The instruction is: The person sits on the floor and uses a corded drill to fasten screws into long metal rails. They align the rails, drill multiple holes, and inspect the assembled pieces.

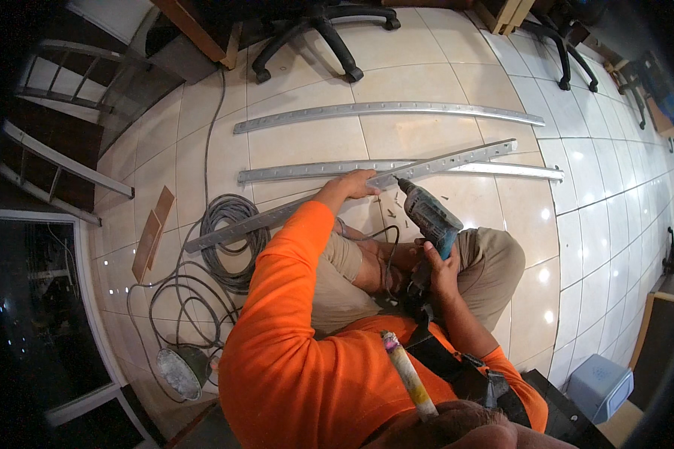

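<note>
A perforated metal channel (457, 156) slants across my lap side of the floor, its far right end lying over another metal rail (292, 172). My left hand (352, 185) is closed around this channel near its middle. In my right hand (443, 271) is a teal and grey power drill (430, 215), gripped by the handle. Its bit points at the channel just right of my left fingers; whether it touches the metal I cannot tell. Several small screws (391, 212) lie loose on the tiles below the bit. A third metal rail (389, 108) rests farther off.
Coiled grey cable (232, 251) lies at the left, beside thin wooden strips (150, 239) and a round lamp (181, 372). Office chair bases (326, 34) stand at the far side. A blue-grey bin (600, 387) is at the lower right.
</note>
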A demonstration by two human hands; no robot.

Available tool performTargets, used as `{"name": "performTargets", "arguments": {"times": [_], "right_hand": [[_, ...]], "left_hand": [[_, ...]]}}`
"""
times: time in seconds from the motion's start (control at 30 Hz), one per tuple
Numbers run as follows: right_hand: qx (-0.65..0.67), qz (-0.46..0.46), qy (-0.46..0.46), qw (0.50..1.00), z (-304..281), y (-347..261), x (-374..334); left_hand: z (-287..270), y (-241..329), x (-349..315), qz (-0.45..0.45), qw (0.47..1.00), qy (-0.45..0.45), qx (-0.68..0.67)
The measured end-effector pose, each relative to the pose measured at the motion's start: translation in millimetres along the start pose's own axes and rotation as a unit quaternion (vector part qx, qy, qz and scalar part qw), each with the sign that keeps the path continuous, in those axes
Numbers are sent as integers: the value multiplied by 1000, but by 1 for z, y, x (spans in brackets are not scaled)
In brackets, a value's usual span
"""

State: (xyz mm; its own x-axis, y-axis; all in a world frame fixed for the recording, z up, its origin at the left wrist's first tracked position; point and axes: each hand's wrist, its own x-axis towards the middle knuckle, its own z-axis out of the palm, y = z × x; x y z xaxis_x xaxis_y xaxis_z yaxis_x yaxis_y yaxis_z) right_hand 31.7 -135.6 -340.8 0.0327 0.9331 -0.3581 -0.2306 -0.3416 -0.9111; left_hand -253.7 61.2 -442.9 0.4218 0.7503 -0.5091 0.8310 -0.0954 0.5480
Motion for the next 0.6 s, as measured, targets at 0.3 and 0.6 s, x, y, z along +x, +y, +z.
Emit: {"name": "performTargets", "arguments": {"times": [0.3,0.6], "right_hand": [[-65,-15,-23,998,9,-18,-3],[129,112,46,984,16,-40,3]], "left_hand": [[1,-6,4,-4,1000,11,7],[0,-4,4,-24,1000,5,4]]}}
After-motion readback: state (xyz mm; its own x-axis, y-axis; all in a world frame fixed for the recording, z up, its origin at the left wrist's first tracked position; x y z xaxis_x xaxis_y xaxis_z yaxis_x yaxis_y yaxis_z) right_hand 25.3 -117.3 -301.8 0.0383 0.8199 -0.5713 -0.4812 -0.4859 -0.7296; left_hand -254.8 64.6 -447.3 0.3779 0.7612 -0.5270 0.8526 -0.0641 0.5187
